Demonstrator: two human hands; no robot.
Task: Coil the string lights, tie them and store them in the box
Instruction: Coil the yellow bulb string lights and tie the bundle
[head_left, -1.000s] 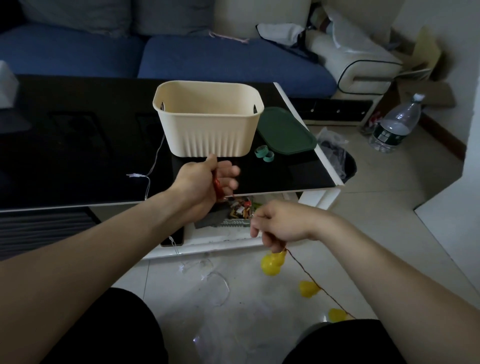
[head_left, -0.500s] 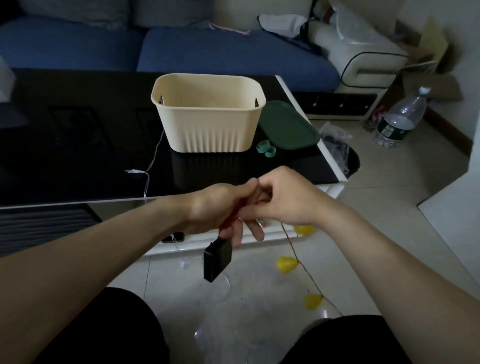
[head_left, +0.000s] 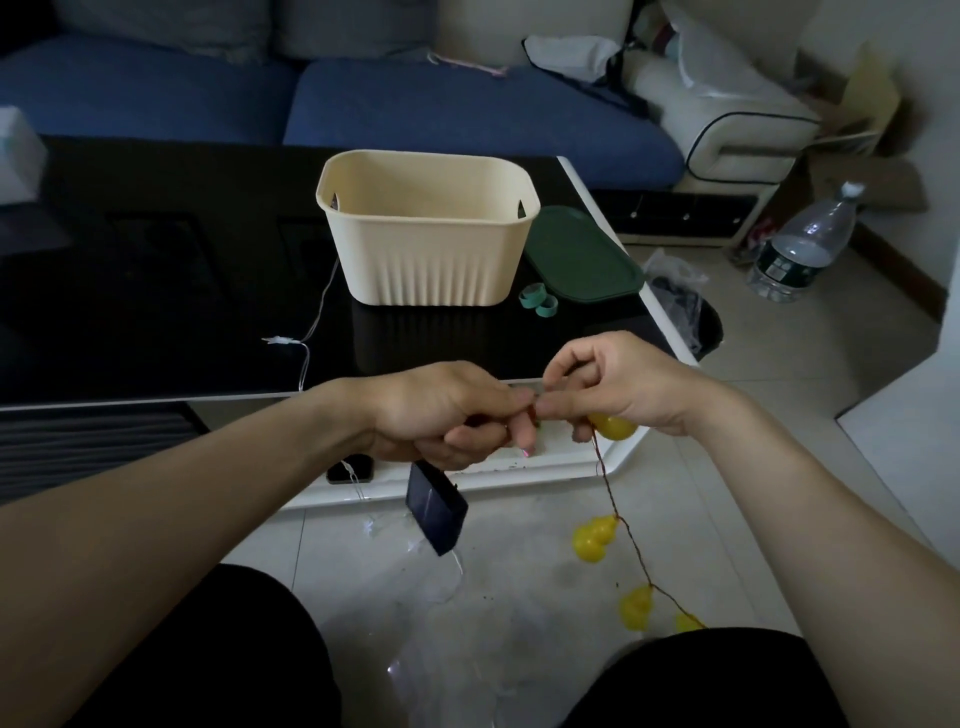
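String lights (head_left: 626, 530), yellow bulbs on dark wire: pinched between left hand (head_left: 447, 413) and right hand (head_left: 618, 387), fingers curled, before the table's (head_left: 156, 291) cream box (head_left: 426, 244); remainder trails floorward.

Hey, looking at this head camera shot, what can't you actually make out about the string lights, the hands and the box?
- Head view: the string lights run off behind the right thigh; their far end is hidden.
- The left hand covers how many loops it grips; fingers hide them.
- The right hand covers most of one yellow bulb.
- The cream box: its floor is hidden by the near wall.
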